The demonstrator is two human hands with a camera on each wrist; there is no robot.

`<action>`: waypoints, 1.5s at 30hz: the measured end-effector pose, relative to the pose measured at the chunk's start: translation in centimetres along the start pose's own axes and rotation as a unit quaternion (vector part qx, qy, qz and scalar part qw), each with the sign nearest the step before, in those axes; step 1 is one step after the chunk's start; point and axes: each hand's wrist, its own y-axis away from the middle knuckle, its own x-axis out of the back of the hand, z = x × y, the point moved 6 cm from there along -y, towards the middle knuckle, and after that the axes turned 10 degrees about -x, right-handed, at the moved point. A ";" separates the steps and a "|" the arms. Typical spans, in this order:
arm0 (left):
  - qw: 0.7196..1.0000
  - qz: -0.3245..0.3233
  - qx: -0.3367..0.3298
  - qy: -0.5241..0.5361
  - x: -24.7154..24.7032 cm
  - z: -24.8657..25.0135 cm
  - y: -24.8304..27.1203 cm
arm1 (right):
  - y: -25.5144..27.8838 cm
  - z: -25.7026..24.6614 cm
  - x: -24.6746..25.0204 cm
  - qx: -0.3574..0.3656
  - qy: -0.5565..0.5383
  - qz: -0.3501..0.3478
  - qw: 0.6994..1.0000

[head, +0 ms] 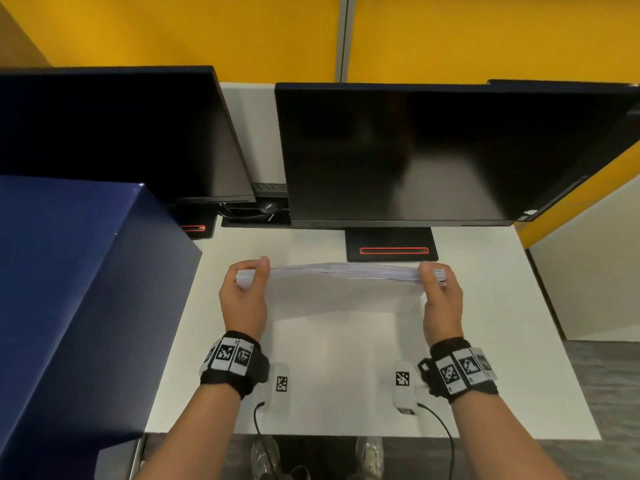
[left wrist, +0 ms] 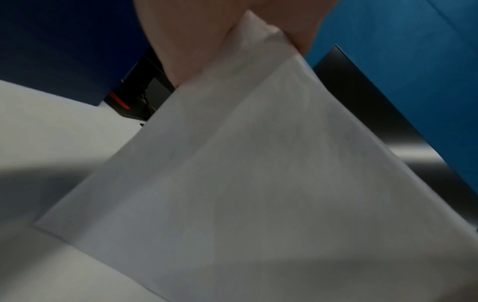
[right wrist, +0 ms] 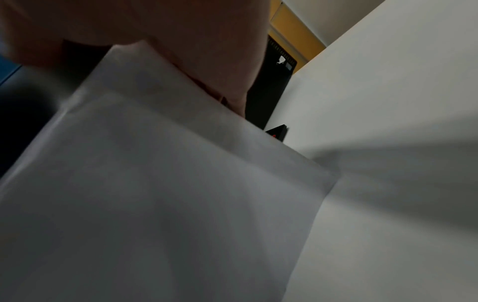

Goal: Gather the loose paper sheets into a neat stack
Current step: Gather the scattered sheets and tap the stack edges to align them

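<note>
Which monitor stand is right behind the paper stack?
The right monitor's stand, directly beyond the stack; the left monitor's stand sits off by the blue box.

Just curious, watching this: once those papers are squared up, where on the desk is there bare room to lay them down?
Both hands, left hand and right hand, hold the paper stack on edge. Bare white desk lies between the wrists and the near edge, and right of the right hand towards the desk's side. It is crowded at the back by the monitor base, and at the left by the blue box.
</note>
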 end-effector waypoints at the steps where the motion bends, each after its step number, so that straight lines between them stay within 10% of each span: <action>1: 1.000 0.011 0.010 -0.003 -0.1 -0.1 -0.1 | -0.2 0.0 0.0 -0.005 0.006 0.021 1.000; 8: 0.999 -0.012 -0.038 -0.025 -0.3 0.9 -0.3 | -0.3 -0.9 -0.3 0.007 0.004 0.035 0.999; 14: 0.978 -0.171 0.024 -0.115 0.4 -3.1 -1.1 | -2.2 2.2 1.0 -0.005 0.124 -0.134 0.983; 22: 0.986 -0.125 -0.074 -0.077 0.6 0.3 -2.1 | -1.5 -1.0 1.3 0.080 0.130 -0.074 0.986; 29: 0.974 -0.162 0.011 -0.159 0.5 -3.2 -1.6 | -1.8 2.5 0.5 0.036 0.193 -0.132 0.972; 45: 0.969 -0.163 -0.073 -0.170 0.4 -1.2 -2.0 | -1.4 -0.1 1.1 0.073 0.106 -0.074 0.989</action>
